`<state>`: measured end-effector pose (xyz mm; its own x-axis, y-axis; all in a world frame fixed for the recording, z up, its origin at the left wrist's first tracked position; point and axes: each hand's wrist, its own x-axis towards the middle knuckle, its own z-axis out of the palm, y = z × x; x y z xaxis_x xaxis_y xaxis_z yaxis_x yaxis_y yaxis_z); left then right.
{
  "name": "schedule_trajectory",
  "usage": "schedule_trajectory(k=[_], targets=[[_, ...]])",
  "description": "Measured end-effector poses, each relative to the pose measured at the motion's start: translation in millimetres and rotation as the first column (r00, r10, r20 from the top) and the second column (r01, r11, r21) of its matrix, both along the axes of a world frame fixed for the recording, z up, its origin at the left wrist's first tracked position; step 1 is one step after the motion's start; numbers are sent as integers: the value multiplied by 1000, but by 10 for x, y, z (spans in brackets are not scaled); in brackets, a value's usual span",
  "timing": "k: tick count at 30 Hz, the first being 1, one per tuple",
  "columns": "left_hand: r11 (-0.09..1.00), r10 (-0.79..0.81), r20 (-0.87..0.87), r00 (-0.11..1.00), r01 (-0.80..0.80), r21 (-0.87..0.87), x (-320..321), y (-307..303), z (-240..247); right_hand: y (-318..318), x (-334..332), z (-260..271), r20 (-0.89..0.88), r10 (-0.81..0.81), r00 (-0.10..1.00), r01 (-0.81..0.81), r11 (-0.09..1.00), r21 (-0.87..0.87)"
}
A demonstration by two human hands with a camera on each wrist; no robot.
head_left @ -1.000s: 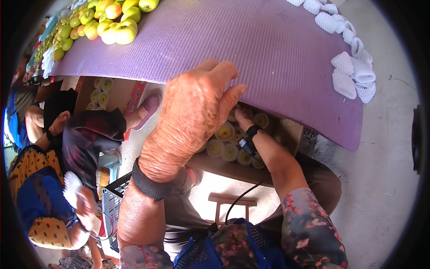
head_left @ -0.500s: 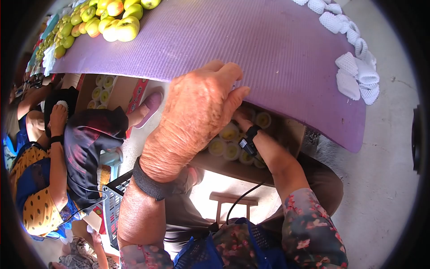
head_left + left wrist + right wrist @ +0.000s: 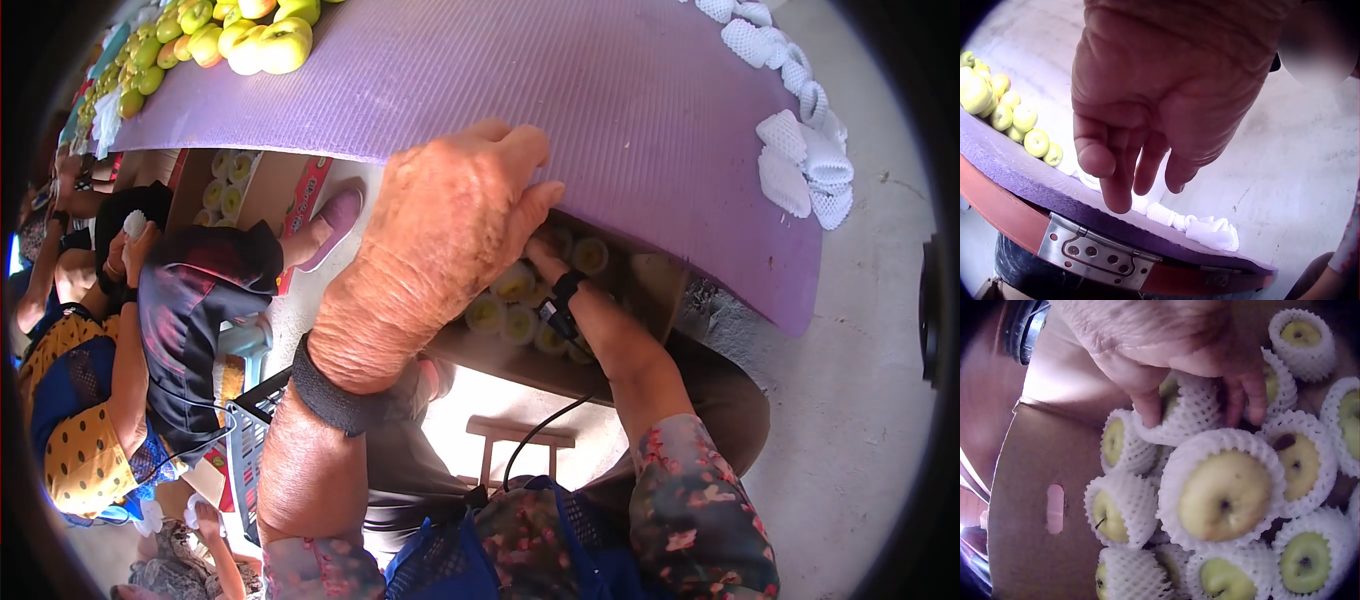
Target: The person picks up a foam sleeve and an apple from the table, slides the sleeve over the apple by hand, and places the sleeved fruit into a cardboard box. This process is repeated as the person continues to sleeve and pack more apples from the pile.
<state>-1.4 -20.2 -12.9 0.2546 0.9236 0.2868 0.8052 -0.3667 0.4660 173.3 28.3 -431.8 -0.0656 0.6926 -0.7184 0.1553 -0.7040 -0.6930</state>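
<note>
In the head view my left hand (image 3: 440, 220) hangs over the near edge of the purple ribbed mat (image 3: 600, 130). Its fingers are loosely bent, and the left wrist view shows nothing in the palm. Under the mat's edge, my right hand (image 3: 545, 258) reaches into a cardboard box (image 3: 1041, 462). There its thumb and fingers grip the sides of an apple in a white foam net (image 3: 1190, 412). Around it sit several netted yellow-green apples, with a large apple (image 3: 1225, 497) just in front and one with a dark spot (image 3: 1297, 465) beside it.
Loose apples (image 3: 270, 45) are heaped on the mat's far left. Empty foam nets (image 3: 790, 170) line its right edge. Left of me another person (image 3: 90, 400) sits near a second box of netted apples (image 3: 225, 185). A black crate (image 3: 245, 450) stands beside my left arm.
My right hand stays low in the box, and the left hand keeps hovering by the mat's edge. The neighbouring person has turned and raised an arm. The head view has shifted slightly.
</note>
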Motion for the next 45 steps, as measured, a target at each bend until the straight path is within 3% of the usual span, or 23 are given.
schedule_trajectory(k=[10, 12, 16, 19, 22, 23, 26, 27, 30, 33, 36, 39, 42, 45], targets=[[1000, -12, -12, 1000, 12, 10, -30, 6, -17, 91, 76, -185, 55, 21, 998, -24, 999, 41], [999, -18, -14, 1000, 19, 37, -34, 23, -44, 116, 118, -173, 143, 62, 988, -74, 994, 82], [996, -23, -37, 999, 26, 86, -42, 47, -52, 32, 103, 625, 453, 130, 882, -233, 956, 180], [990, -26, -41, 999, 32, 139, -28, 56, -71, -2, 218, 967, 308, 154, 939, -231, 945, 232], [987, -31, -43, 999, 37, 154, 4, 63, -50, -44, 255, 1334, -54, 295, 954, -283, 946, 157], [989, -24, -48, 999, 30, 144, 14, 63, -39, -112, 223, 1449, -98, 307, 947, -288, 943, 170], [992, -6, -57, 998, 13, 125, 33, 66, -20, -278, 145, 1289, -131, 480, 867, -473, 877, 85], [993, -2, -62, 998, 9, 117, 41, 70, -20, -370, 47, 1758, -204, 612, 764, -611, 788, 73], [993, 12, -70, 997, -3, 119, 36, 70, -30, -657, -67, 1656, 78, 773, 630, -774, 616, 144], [992, 4, -54, 999, 3, 129, 21, 72, -35, -853, -140, 1684, 282, 831, 479, -875, 477, 82], [996, 9, -68, 998, -3, 87, 4, 79, -14, -976, -270, 1528, 433, 765, 477, -861, 506, 54], [996, 14, -58, 998, -9, 93, -47, 77, -33, -984, -418, 1440, 391, 779, 491, -818, 566, -100], [996, 24, -55, 998, -20, 82, -78, 72, -38, -1001, -432, 1532, 201, 660, 724, -634, 751, -183], [997, 29, -43, 999, -26, 79, -107, 52, -27, -967, -344, 1129, 177, 640, 748, -606, 767, -212]])
